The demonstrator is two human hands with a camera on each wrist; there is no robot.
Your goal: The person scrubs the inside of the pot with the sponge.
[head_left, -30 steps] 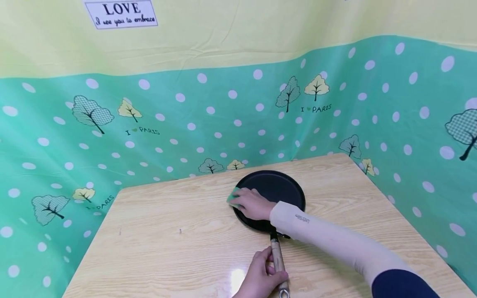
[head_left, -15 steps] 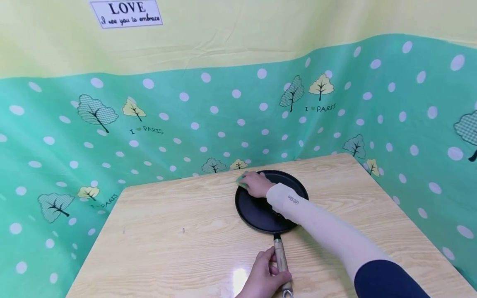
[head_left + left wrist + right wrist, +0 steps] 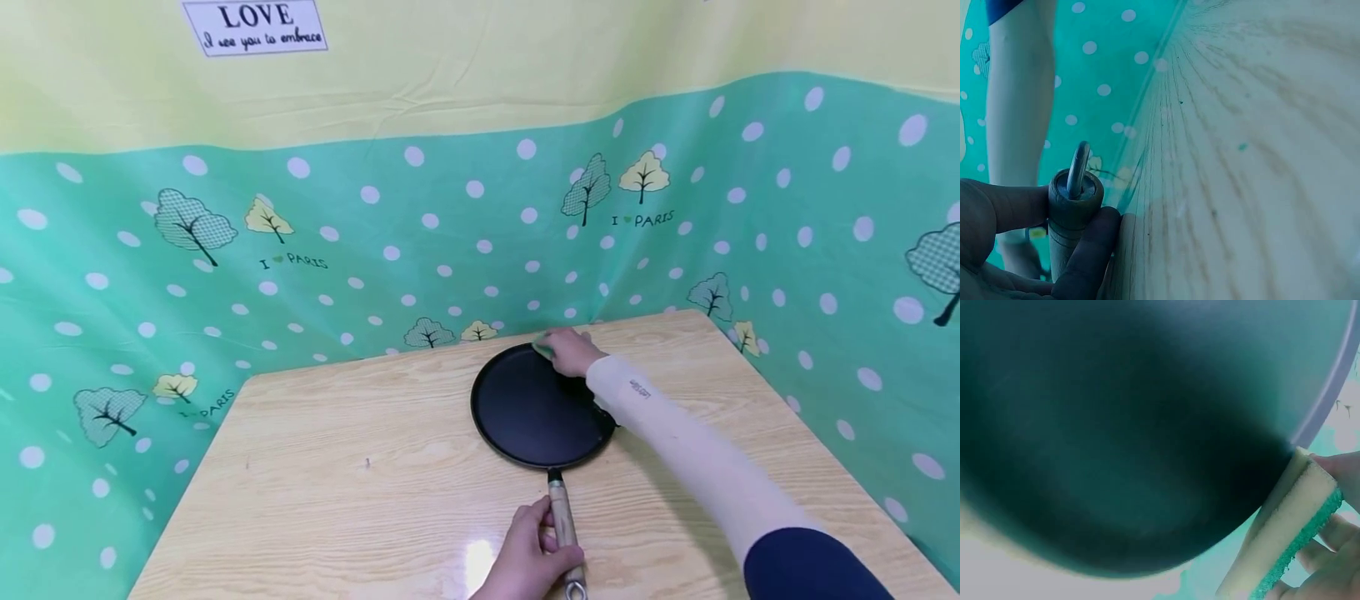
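Note:
A round black frying pan rests on the wooden table with its handle pointing toward me. My left hand grips that wooden handle between thumb and fingers; the left wrist view shows its end with a metal hanging loop. At the pan's far rim, my right hand holds a sponge. Up close in the right wrist view, the sponge has a pale yellow body and a green scouring side. Its yellow part touches the rim, while fingers lie along the green side.
The light wood table reaches back to a green dotted curtain, which also hangs along the right side. A pale sleeve on the right arm passes over the pan's right edge.
My right hand has moved with the sponge from the pan's left edge up and around to its far rim. The left hand keeps its hold on the handle, and the pan stays in place.

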